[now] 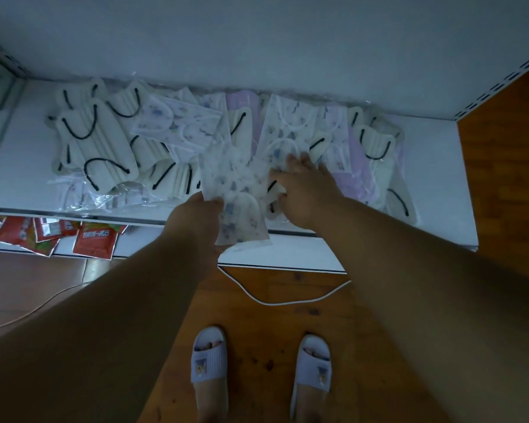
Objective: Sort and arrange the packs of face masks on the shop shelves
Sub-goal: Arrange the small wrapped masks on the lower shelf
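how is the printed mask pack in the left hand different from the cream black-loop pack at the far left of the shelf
The printed mask pack is white with small blue and grey motifs; the cream pack is plain with black ear loops. The printed pack is pinched by the left hand and overhangs the shelf front edge; the cream pack lies untouched in the pile. Both are face masks in clear wrapping.

The shelf (409, 166) is white. Cream masks (98, 141) have black loops, other packs (235, 184) show blue prints, some (358, 181) are lilac; red sachets (95, 241) below.
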Motion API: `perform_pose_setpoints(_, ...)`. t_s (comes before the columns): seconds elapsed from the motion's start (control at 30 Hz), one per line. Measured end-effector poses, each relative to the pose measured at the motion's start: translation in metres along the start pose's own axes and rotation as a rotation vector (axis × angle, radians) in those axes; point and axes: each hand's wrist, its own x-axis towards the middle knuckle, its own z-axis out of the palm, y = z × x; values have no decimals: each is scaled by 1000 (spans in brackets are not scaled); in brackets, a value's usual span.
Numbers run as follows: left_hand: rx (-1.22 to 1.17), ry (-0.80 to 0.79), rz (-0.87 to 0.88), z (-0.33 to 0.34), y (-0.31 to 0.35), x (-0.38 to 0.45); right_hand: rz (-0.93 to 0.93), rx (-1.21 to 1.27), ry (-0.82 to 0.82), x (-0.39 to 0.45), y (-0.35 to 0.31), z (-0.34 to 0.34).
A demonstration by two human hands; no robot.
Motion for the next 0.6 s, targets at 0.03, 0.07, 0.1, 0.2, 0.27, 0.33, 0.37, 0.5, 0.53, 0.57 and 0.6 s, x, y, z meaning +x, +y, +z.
perform_pose_setpoints(0.03,-1,0,2,0,-1,-1,18,-20,-1,1,1,2)
perform_pose_setpoints(0.07,-5,7,11,1,-2,-1,42,-30,17,0,2,3)
perform_pose_setpoints(0.1,-20,20,14,2,-2,-2,63,-39,42,-3,2,4)
perform_pose_setpoints(0.2,-40,16,19,3,-2,-1,52,-5,101,-12,6,6)
perform_pose_setpoints(0.27,-91,-1,23,4,-2,-1,12,-22,108,-17,6,6)
perform_pose_setpoints(0.33,-117,-2,16,6,-5,3,-3,-138,87,-20,4,5)
perform_pose_setpoints(0.37,-113,-6,3,7,-7,6,7,-178,76,-20,2,6)
perform_pose_setpoints(0.5,-39,5,-28,9,-11,8,100,-183,49,-23,-2,9)
perform_pose_setpoints(0.53,-45,15,-35,9,-11,8,107,-198,50,-24,-4,9)
perform_pose_setpoints(0.57,-59,13,-40,9,-13,9,114,-210,55,-24,-5,8)
perform_pose_setpoints(0.6,-58,9,-41,10,-13,10,126,-214,63,-24,-6,8)
